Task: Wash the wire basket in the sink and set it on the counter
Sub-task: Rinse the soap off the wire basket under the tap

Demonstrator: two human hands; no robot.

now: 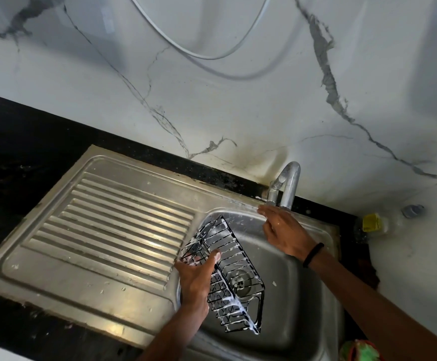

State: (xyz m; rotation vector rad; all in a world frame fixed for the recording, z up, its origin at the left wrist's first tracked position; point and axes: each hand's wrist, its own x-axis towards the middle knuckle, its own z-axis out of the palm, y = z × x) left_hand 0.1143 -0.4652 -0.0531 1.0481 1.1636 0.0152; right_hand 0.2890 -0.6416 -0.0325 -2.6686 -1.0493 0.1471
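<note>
A black wire basket, streaked with white soap foam, stands tilted in the steel sink basin above the drain. My left hand grips the basket's near left rim, thumb over the wire and foam on the fingers. My right hand reaches to the back of the basin, fingers extended, just below the base of the steel tap. No water is visibly running from the spout. A black band sits on my right wrist.
A ribbed steel draining board lies left of the basin, set in a black counter. A yellow-labelled item stands at the back right corner. A green and red object shows at the bottom right. White marble wall behind.
</note>
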